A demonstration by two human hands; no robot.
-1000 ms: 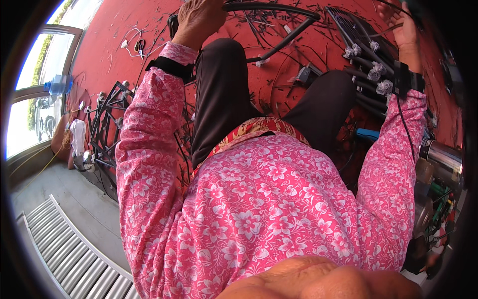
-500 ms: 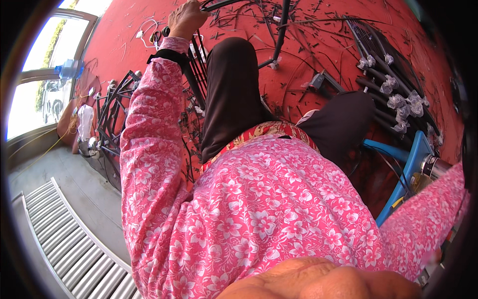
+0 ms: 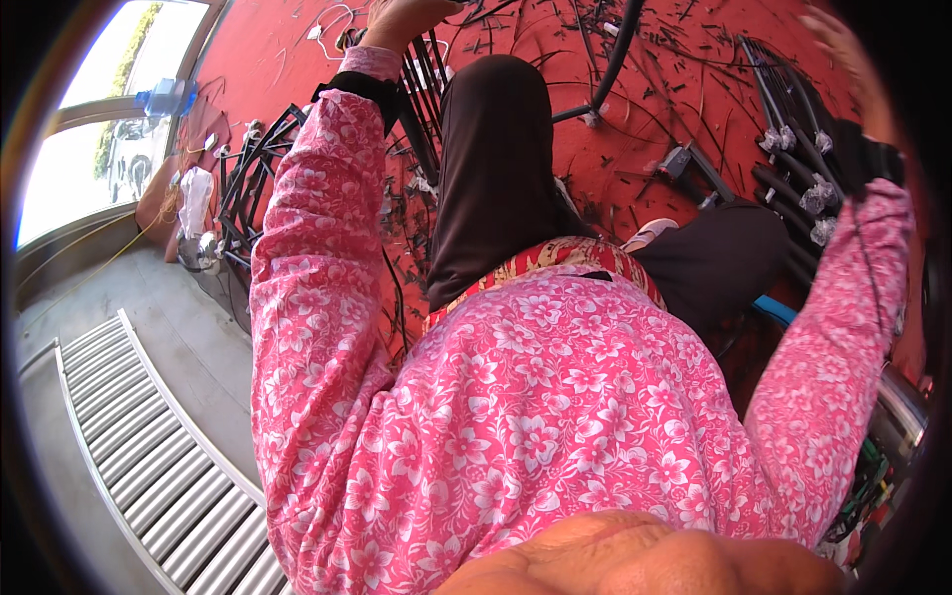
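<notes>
At the top edge my left hand (image 3: 405, 22) is closed at a black metal tube frame (image 3: 421, 119) with several thin parallel rods; its fingertips are partly cut off by the picture's edge. Further along, a curved black tube (image 3: 620, 59) stands over the red floor. My right hand (image 3: 841, 50) is raised at the upper right, smeared by motion, so its grip cannot be made out. It is nearest to a stack of black tubes (image 3: 783, 104) with clear plastic wrap on their ends. A thin dark strip (image 3: 865, 263) hangs along my right forearm.
Black strips and scraps litter the red floor (image 3: 674, 69). A small grey tool-like part (image 3: 684, 164) lies beyond my bent knee. More black frames (image 3: 243, 183) stand at the left, near a blue water bottle (image 3: 167, 97). A slatted silver panel (image 3: 149, 436) lies lower left. A blue stool edge (image 3: 773, 309) shows right.
My right hand has come up into view from the right edge, toward the stacked tubes. My left hand stays at the black frame. The whole view has shifted slightly.
</notes>
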